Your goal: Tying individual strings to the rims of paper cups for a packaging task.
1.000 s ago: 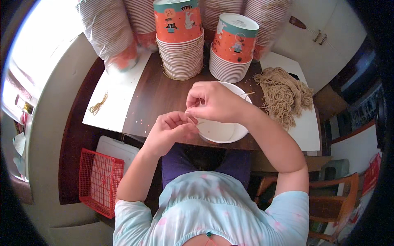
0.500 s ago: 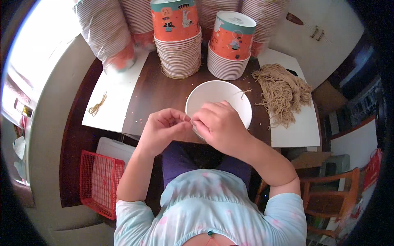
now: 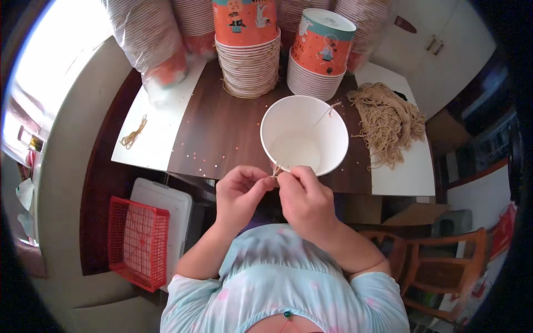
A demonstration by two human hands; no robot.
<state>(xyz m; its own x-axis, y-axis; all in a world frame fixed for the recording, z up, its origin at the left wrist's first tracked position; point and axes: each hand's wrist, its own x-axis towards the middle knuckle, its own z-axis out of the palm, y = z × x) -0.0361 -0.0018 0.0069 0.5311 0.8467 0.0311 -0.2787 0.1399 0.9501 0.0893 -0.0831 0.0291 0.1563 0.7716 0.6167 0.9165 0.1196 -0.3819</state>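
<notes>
A white paper bucket (image 3: 276, 125) stands on the brown table with its mouth tilted toward me. A thin tan cord (image 3: 276, 168) sits at its near rim, pinched between the fingertips of both hands. My left hand (image 3: 240, 198) is closed on it left of the rim, thumb against forefinger. My right hand (image 3: 310, 195) grips it just beside, fingers curled against the rim. At the bucket's far right rim a knotted cord end (image 3: 333, 107) sticks out, and a strand hangs inside. The cord's exact path between my fingers is too small to make out.
Stacked orange paper buckets (image 3: 248, 69) and a second stack (image 3: 323, 47) stand behind, with plastic-wrapped stacks (image 3: 145, 41) farther back. A tangled heap of tan cord (image 3: 387, 119) lies right, a small cord bundle (image 3: 133, 133) left. A red basket (image 3: 139, 241) is lower left.
My hands have come nearer to me and lower, uncovering the bucket's inside. The bucket is tipped more toward me, and the cord between my fingertips now shows at its near rim.
</notes>
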